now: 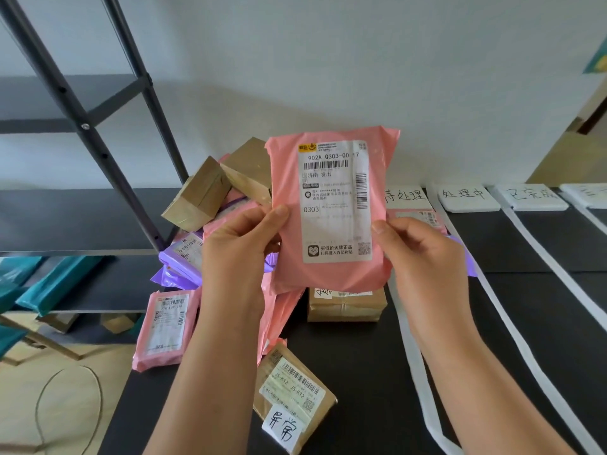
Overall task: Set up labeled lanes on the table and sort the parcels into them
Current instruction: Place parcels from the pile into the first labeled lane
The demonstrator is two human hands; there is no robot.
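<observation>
At tabletop's left edge: flat pink mailer (166,326), partly overhanging. Toward far left corner: heap of brown boxes (200,195) and purple mailers (179,267). Left hand (239,251): thumb and curled fingers pinching left edge of pink parcel (331,208), upright above tabletop, label facing camera. Beneath: brown box (345,307); near front edge, tagged brown parcel (292,392). Right hand (427,257): pinching parcel's right edge. Rightward: white tape strips (409,343); label cards (464,197) along far edge.
</observation>
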